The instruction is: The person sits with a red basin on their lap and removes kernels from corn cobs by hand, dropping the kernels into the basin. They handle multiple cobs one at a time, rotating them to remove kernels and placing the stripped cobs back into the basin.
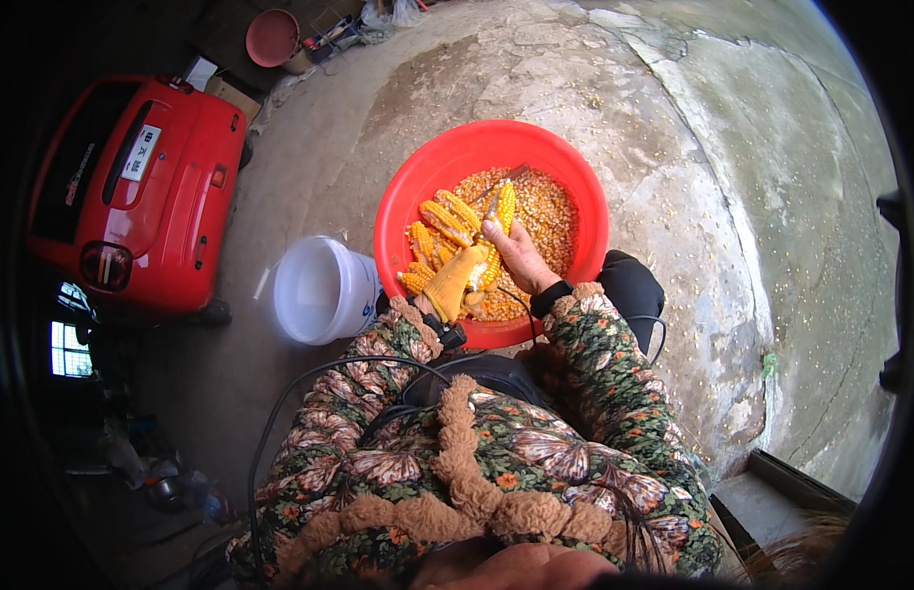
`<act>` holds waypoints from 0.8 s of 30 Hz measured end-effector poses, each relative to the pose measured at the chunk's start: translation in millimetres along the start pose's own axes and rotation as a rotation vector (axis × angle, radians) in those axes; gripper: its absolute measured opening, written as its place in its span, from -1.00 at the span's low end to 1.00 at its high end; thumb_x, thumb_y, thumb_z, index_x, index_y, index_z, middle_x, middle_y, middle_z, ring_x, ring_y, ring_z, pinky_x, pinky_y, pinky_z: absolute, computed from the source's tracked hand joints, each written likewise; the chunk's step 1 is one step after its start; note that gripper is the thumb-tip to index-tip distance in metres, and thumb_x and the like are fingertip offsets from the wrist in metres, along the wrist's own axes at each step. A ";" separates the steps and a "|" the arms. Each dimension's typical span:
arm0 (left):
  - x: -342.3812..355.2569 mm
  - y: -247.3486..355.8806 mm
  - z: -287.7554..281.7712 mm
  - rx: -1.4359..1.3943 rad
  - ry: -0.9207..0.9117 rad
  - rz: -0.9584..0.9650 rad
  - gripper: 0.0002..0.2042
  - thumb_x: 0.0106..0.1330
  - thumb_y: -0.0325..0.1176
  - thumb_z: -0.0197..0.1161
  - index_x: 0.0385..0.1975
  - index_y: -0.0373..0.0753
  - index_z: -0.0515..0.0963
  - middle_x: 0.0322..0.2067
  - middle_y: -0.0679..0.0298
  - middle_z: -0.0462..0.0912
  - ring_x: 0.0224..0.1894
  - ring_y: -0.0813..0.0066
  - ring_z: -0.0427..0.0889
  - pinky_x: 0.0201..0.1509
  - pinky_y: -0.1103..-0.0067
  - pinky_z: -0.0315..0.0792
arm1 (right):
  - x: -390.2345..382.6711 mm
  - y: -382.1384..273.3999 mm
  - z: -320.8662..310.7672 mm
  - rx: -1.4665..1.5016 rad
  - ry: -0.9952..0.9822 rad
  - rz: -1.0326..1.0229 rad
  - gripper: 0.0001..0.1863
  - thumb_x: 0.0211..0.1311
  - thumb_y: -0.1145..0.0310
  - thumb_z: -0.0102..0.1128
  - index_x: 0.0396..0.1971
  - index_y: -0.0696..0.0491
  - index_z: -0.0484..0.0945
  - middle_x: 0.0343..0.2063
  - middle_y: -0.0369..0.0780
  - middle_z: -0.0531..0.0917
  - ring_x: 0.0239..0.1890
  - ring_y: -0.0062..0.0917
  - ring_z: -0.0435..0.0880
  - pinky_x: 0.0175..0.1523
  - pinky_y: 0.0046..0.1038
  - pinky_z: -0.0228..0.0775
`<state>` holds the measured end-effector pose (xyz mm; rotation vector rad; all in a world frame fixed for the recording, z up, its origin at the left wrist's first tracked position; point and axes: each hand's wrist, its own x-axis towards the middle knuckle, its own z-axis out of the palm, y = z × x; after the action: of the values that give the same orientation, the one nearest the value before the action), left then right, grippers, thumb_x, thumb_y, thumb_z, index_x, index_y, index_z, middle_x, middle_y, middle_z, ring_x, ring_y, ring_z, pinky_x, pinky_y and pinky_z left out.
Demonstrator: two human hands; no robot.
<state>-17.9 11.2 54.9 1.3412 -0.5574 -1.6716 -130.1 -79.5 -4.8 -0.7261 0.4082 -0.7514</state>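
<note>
Corn cobs (447, 218) and kernels (552, 224) in red tub (457, 146)

Basin (406, 195) smooth plastic; glove (455, 282) matt cloth; floor (688, 187) rough concrete.

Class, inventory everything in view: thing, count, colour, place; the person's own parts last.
Tub: 1, red, centre.
Cobs: several, yellow, in tub.
Kernels: many, yellow, tub and floor.
Bucket: 1, white, left of tub.
Car: 1, red, left.
Basin: 1, red, top left.
Clutter: many, mixed colours, top left.
Cable: unclear count, black, lap.
Floor: 1, grey, throughout.
Jacket: 1, floral, bottom centre.
Knee: 1, black, right of tub.
Left hand: 1, yellow-gloved, in tub.
Right hand: 1, bare, holding a cob.
</note>
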 end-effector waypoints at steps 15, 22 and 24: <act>6.6 -19.0 -28.8 1.176 0.086 0.839 -0.22 0.06 -0.60 0.17 0.33 -0.29 -0.03 -0.29 0.10 0.57 -0.36 0.35 0.60 -0.35 0.51 0.48 | -6.5 -3.4 11.2 -0.076 0.041 -0.016 -0.42 0.25 0.33 0.22 0.19 0.14 0.19 -0.01 -0.23 0.50 0.05 -0.54 0.47 0.15 -0.44 0.34; -5.6 4.1 -17.4 0.890 0.145 0.262 -0.10 0.03 -0.36 0.34 0.33 -0.44 -0.10 -0.02 -0.19 0.43 -0.01 -0.12 0.49 0.02 0.29 0.41 | -6.5 -15.2 -2.5 0.124 -0.355 -0.011 -0.25 0.20 0.42 0.19 0.33 0.07 0.00 0.17 -0.23 0.37 0.19 -0.48 0.37 0.30 -0.37 0.17; -4.7 2.0 -21.0 1.008 0.190 0.370 -0.08 0.02 -0.35 0.35 0.33 -0.43 -0.11 0.01 -0.21 0.41 0.02 -0.14 0.47 0.04 0.29 0.41 | -5.8 -12.8 -1.4 0.028 -0.299 0.011 -0.25 0.20 0.42 0.20 0.33 0.08 0.01 0.17 -0.23 0.37 0.19 -0.49 0.37 0.30 -0.38 0.18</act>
<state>2.6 18.0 52.4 1.8918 -1.5450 -0.9251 -140.8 -82.4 3.9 -0.7953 0.1301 -0.6253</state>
